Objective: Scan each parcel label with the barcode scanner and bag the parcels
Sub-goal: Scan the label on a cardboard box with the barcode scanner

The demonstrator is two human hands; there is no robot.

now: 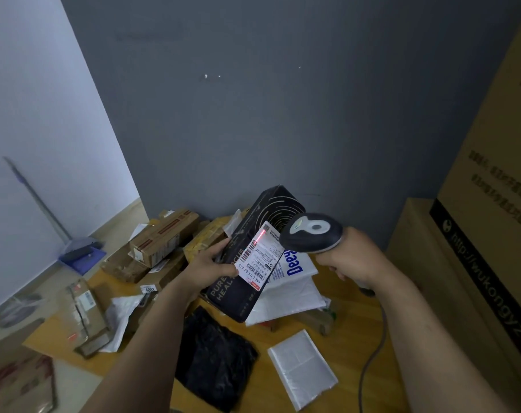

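My left hand (209, 266) grips a long black box parcel (263, 216) by its left edge and holds it tilted above the wooden table (351, 332). A white shipping label (260, 257) is stuck on the box's face. My right hand (347, 257) holds the grey barcode scanner (311, 232) by its handle, its head just right of the label. A red scan line crosses the label's upper barcode. A black plastic bag (214, 356) lies flat on the table below the box.
Cardboard parcels (163, 236) are piled at the table's back left, and white mailer bags (292, 293) lie under the black box. A folded clear bag (302, 371) lies front right. Tall cartons (473, 234) stand on the right. The scanner's cable (375, 347) trails across the table.
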